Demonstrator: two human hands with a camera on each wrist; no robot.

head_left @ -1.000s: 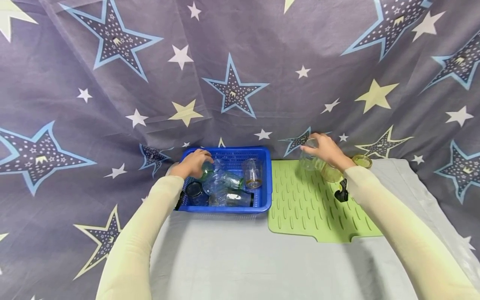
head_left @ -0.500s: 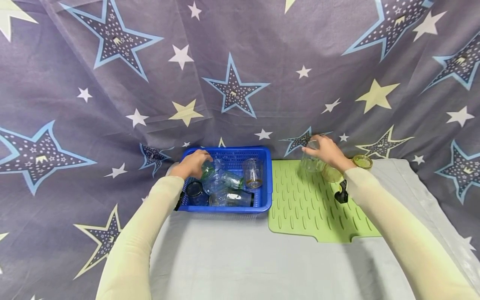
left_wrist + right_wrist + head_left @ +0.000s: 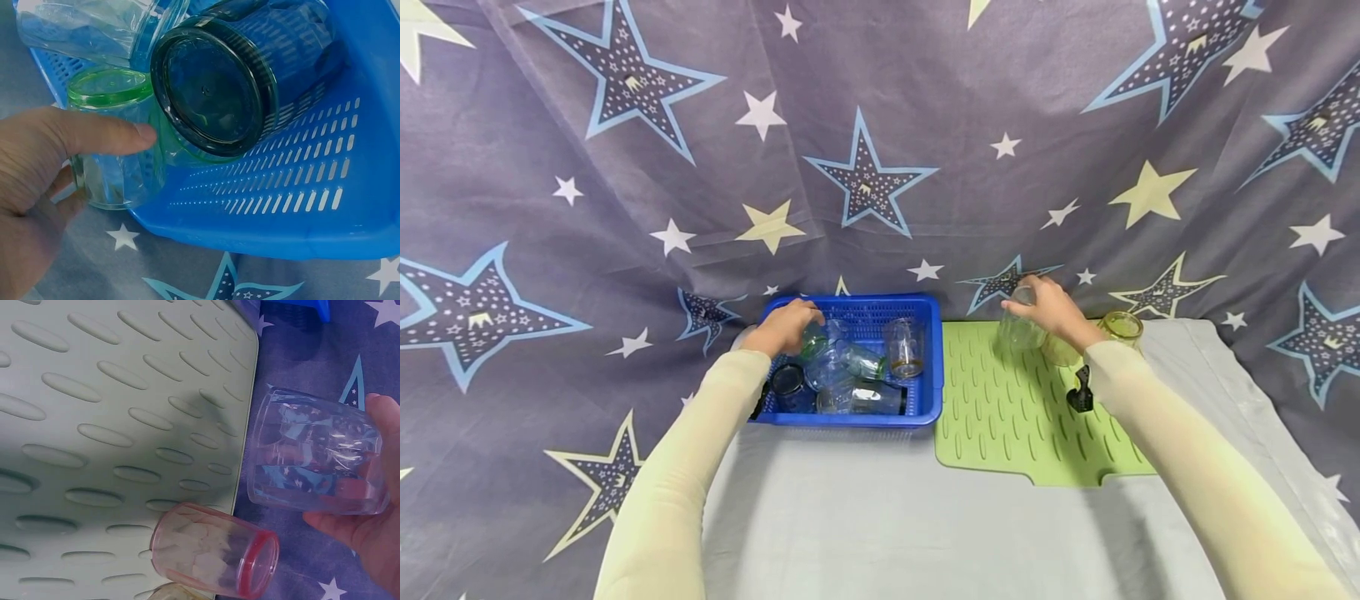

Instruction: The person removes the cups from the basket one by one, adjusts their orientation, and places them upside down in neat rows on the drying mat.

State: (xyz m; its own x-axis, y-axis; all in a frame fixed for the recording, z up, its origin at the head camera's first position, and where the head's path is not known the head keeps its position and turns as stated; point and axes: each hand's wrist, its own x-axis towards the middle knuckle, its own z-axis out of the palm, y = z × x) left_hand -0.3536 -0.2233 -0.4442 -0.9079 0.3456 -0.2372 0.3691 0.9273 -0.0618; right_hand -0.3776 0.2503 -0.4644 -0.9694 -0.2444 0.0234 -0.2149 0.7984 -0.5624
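My left hand reaches into the left end of the blue basket. In the left wrist view its thumb and fingers hold a clear glass with a green base, base up. Against it lies a dark blue glass, tilted. At the back edge of the green draining mat, my right hand grips a clear glass near its base. The right wrist view shows the thumb and a finger on opposite sides of this clear glass. Beside it stands a yellowish glass, its base reddish in that view.
Several glasses lie in the basket, among them one with an amber base and one with a black base. Another yellow glass stands at the mat's back right. A star-patterned cloth hangs close behind.
My right hand has come down slightly with the clear glass, toward the mat. The left hand stays almost still in the basket.
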